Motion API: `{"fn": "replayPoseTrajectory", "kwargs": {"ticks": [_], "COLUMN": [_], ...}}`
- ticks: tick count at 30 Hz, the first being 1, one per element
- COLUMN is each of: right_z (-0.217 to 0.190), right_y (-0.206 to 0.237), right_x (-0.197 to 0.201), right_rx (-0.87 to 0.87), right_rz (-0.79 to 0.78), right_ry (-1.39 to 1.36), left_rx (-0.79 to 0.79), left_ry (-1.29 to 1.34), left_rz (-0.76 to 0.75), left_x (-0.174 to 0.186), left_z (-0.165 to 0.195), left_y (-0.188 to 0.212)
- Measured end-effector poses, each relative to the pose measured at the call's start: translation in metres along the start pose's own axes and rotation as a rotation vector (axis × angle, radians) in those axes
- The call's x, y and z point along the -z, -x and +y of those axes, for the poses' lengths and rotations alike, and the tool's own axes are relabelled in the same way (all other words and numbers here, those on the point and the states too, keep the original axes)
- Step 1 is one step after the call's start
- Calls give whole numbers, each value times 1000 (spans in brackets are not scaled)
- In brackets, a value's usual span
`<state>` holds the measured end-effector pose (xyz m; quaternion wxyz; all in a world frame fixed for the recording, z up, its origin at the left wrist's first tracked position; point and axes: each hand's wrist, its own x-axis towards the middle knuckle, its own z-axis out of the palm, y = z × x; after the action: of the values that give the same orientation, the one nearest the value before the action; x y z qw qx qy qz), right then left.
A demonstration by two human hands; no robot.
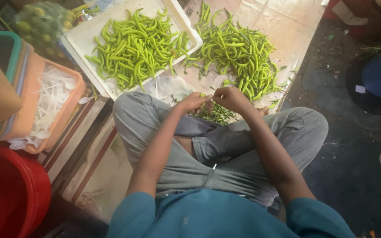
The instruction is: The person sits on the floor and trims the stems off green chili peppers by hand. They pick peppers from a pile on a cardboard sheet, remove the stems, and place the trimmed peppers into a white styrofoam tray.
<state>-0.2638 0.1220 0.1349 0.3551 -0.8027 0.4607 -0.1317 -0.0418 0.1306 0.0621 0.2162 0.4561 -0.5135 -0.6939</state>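
Person sits cross-legged, viewed from above. Both hands meet at frame centre, just above the knees.

Left hand (193,102) and right hand (231,98) are pinched together, fingertips touching around one green chili (209,96). Only a sliver of it shows between the fingers. Both hands look closed on it, left on one end, right on the other. Which end carries the stem: can't tell.

Directly below the hands, a small heap of dark green stems (217,114) lies on the plastic sheet (287,26) between the legs.

Loose chili pile (239,57) sits above and right of the hands on the sheet, near reach of the right hand. White tray (73,42), upper left of centre, holds more chilies laid fairly flat.

Step in hand, my read: stemming, one chili mid-snap. Loose pile looks like the input, tray like the output, but that's judgement from the layout.

Next move calls for: short twist or pull at the cap, stem dropped on the heap, pod sent up-left to the tray, the other hand reaching up-right for a fresh one. Light grip is enough, since the pods are thin and bend easily.

Left edge of frame: orange bin (62,123) with white plastic spoons (51,99), red bucket (14,189) lower left.
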Motion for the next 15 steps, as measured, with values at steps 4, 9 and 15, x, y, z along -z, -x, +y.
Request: {"fn": "replayPoseTrajectory", "kwargs": {"ticks": [4,9,15], "right_z": [3,13,21], "right_y": [-2,-3,-3], "right_x": [6,1,-11], "right_rx": [57,-89,-69], "right_rz": [16,-137,-99], "right_ry": [-13,-180,-48], "left_rx": [23,-60,-167], "left_ry": [2,-89,-390], "left_rz": [-117,-84,38], "left_x": [1,-4,-12], "left_z": [17,19,5], "left_y": [13,15,17]}}
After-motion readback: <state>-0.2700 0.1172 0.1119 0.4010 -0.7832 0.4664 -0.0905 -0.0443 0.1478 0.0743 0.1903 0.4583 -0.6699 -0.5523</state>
